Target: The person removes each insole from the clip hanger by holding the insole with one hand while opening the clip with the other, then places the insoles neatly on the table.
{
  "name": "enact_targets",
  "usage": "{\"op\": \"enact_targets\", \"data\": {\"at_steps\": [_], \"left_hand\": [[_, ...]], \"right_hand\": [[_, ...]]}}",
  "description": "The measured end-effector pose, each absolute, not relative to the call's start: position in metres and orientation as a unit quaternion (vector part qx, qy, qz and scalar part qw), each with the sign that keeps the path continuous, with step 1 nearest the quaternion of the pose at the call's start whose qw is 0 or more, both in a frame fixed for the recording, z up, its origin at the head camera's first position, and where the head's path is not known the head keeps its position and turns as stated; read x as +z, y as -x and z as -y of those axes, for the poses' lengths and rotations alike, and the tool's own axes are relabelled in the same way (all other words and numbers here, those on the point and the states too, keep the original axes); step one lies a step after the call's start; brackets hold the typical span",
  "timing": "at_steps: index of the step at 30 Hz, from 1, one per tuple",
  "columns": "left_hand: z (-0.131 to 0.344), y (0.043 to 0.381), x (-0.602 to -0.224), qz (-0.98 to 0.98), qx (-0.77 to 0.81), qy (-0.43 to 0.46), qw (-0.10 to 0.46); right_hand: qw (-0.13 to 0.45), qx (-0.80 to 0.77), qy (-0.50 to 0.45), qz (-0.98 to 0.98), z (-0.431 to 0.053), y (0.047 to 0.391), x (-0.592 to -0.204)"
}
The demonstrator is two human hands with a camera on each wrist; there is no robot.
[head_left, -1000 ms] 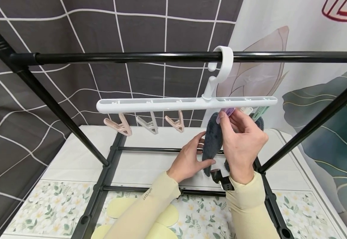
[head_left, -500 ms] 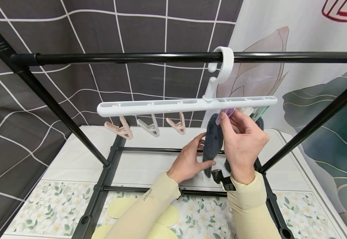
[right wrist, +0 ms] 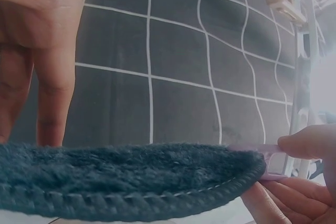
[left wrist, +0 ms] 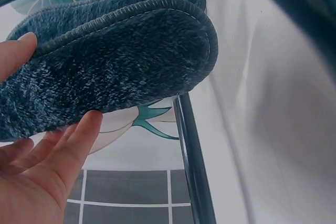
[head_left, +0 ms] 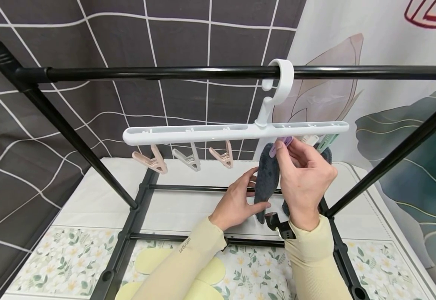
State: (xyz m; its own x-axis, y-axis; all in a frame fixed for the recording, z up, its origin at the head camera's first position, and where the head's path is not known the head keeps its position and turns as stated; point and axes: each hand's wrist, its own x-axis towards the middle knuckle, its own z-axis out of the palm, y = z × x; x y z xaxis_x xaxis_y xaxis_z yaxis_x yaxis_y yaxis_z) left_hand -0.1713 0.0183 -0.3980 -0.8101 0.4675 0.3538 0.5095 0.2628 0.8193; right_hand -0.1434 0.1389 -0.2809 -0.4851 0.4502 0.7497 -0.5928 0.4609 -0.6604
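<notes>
Clipping a plush insole [head_left: 267, 179], seemingly: right hand [head_left: 305, 181] pinching purple clip [head_left: 287, 140], left hand [head_left: 236, 202] gripping insole's edges; next move, release, likely calls for firm bite first.

blue-grey insole [head_left: 267, 179], purple clip [head_left: 273, 151], white hanger [head_left: 236, 132], white-gridded grey curtain [head_left: 182, 43]

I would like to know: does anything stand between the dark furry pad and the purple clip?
Nothing visible: the upper end of the dark furry pad meets the purple clip, which the right hand pinches. The left hand holds the pad lower down.
</notes>
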Motion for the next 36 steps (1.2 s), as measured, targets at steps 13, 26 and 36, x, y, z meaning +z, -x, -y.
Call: {"op": "enact_targets", "data": {"at_steps": [13,26,36], "left_hand": [[-0.018,0.170,-0.398,0.801,-0.509,0.315,0.029],[-0.015,0.169,-0.397,0.804,-0.505,0.312,0.032],[-0.012,0.169,-0.399,0.813,-0.493,0.309,0.034]], "right_hand": [[0.506,0.511,-0.046,0.694,-0.137,0.141,-0.276],[0.508,0.517,-0.046,0.687,-0.128,0.130,-0.262],[0.507,0.515,-0.038,0.690,-0.130,0.132,-0.264]]}}
